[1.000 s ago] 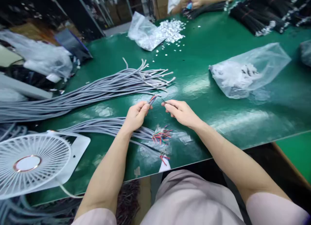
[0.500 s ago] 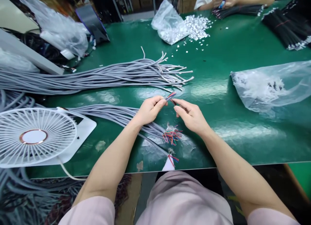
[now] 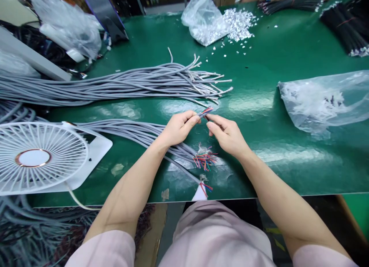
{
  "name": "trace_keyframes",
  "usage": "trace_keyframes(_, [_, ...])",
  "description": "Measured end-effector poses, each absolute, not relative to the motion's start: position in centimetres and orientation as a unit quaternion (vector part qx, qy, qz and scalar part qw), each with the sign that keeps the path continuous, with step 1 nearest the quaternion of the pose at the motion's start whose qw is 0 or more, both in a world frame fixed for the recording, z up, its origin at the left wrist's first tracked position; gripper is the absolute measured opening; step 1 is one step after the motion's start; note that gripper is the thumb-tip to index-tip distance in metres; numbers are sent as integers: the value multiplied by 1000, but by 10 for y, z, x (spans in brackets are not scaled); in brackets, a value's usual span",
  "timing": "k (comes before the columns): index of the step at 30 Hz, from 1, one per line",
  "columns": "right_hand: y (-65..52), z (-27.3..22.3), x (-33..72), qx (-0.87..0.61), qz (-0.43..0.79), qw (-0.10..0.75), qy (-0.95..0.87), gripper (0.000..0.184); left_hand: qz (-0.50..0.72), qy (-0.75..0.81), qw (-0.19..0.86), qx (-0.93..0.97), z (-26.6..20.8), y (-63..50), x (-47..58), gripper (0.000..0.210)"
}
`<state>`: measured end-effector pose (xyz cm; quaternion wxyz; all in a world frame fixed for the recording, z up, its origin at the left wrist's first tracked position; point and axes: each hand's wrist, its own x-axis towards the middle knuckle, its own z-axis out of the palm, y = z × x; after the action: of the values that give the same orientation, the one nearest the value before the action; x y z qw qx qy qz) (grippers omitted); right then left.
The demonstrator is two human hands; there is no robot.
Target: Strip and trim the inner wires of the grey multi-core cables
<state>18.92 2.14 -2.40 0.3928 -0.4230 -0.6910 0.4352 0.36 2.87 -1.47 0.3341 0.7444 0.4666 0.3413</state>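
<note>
My left hand (image 3: 182, 128) is closed around the end of a grey cable, from which red and blue inner wires (image 3: 206, 111) stick out. Just right of it, my right hand (image 3: 226, 133) pinches close to the wire ends; a dark strand shows at its fingertips, too small to name. Under my left forearm runs a bundle of grey cables (image 3: 127, 129) whose stripped ends (image 3: 205, 158) fan out in red, blue and green. One separate cable (image 3: 184, 171) ends nearer the table edge, its coloured wires over a white pointed piece (image 3: 200, 193).
Another grey cable bundle (image 3: 115, 85) lies farther back. A white fan (image 3: 33, 158) stands at left. Plastic bags of small white parts sit at the back (image 3: 206, 25) and right (image 3: 317, 98). Across the green table (image 3: 259, 63), a person's hands are near black cables (image 3: 291, 4).
The camera view has shifted slightly. My hands stay together at the cable end, with the right fingertips a little closer to the coloured wires.
</note>
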Motion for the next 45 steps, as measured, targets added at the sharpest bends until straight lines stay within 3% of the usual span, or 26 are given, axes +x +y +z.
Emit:
trace_keyframes(17, [21, -20, 189, -425, 473, 378, -673, 30, 332, 473, 319, 751, -18, 29, 3, 37])
trace_keyframes(45, [27, -30, 187, -390, 528, 400, -640, 40, 349, 469, 342, 736, -15, 30, 3, 40])
